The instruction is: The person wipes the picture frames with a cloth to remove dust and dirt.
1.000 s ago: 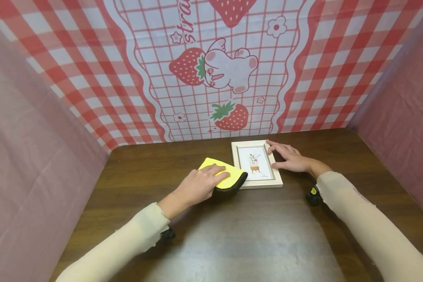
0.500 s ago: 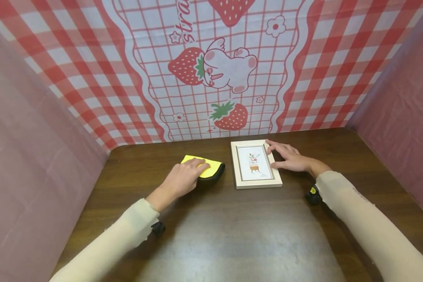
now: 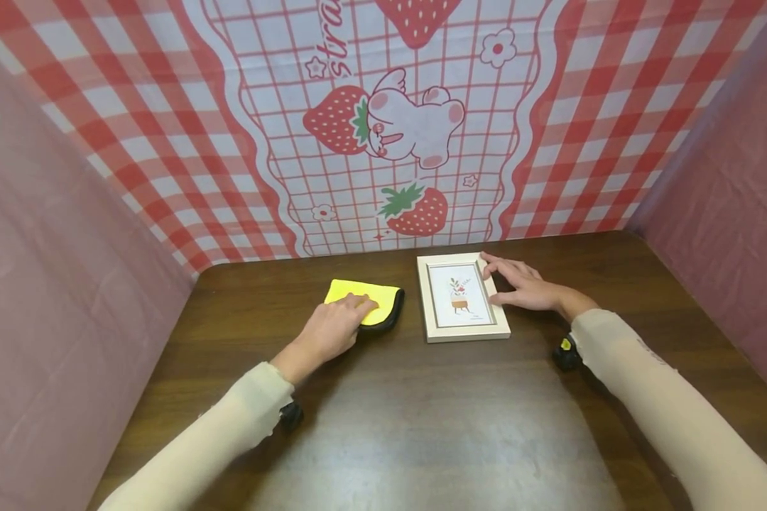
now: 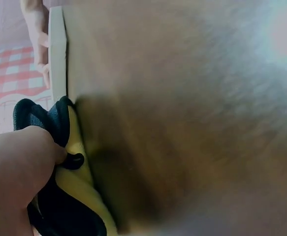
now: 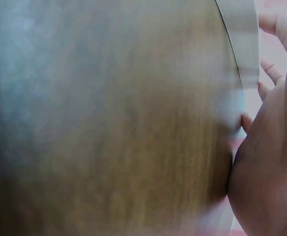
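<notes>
A yellow cloth (image 3: 383, 294) with a black edge lies on the table left of the picture frame, apart from it. My left hand (image 3: 329, 330) grips it from above; in the left wrist view the thumb presses into the bunched folds of the cloth (image 4: 75, 130), whose underside looks dark. The cream picture frame (image 3: 425, 301) lies flat, face up, showing a drawing of a potted plant. Along its right side, my right hand (image 3: 529, 289) touches the border with index finger at the top corner and thumb lower down. In the right wrist view several fingers extend by the frame's edge (image 5: 244, 44).
The dark wooden table (image 3: 422, 419) stretches toward me, glossy with reflected light. Behind it hangs a red-checked strawberry curtain (image 3: 415, 128), close to the frame's far edge. Pink cloth walls (image 3: 57, 284) close in both sides. Each wrist carries a small black camera (image 3: 565, 355).
My left hand has drawn the cloth leftward off the frame's lower left corner, then shifted only slightly over the last half second. My right hand and the frame have stayed in place.
</notes>
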`<state>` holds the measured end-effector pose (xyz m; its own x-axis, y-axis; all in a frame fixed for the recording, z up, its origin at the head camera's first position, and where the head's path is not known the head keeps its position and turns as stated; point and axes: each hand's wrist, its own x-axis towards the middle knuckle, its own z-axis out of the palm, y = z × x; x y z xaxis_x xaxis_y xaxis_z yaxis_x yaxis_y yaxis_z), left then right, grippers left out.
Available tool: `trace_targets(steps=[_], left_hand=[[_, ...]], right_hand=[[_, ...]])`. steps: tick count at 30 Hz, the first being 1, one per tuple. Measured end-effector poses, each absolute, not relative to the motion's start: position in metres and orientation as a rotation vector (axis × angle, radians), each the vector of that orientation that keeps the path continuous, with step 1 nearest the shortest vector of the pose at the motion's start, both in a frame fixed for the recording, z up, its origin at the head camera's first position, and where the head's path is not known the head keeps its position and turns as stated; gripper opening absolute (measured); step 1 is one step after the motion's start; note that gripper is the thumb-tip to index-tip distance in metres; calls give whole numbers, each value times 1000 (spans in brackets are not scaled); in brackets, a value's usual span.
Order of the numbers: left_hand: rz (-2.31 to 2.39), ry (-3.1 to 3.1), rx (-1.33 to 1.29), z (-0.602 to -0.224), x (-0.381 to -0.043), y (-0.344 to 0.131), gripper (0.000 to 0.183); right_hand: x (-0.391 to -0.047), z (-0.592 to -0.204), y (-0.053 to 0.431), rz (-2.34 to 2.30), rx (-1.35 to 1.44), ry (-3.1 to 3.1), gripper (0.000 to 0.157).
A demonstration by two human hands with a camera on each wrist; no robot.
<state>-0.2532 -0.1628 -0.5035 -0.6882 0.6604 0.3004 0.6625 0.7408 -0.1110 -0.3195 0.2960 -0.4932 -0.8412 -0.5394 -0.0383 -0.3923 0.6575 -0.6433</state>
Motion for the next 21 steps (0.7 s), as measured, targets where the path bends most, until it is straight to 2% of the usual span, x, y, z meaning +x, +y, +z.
trace_targets(steps=[4,12,19,21], left_hand=[[-31,-2688,-1030,-490,-239,-154,52],[36,-2844,-1033,-523,-250,-157,76],[66,-3001,-1032,-469,-215,-141,68],[102,-3024,-1026,-464,-212,-139,68]], right_hand=[[-322,-495,298,-942,-749,2658,41],[-329,-503,307,-948,-755,2664,39],[-324,-494,304,-932,-713,2648,38],[-318,-486,300,-911,-706,2643,39]])
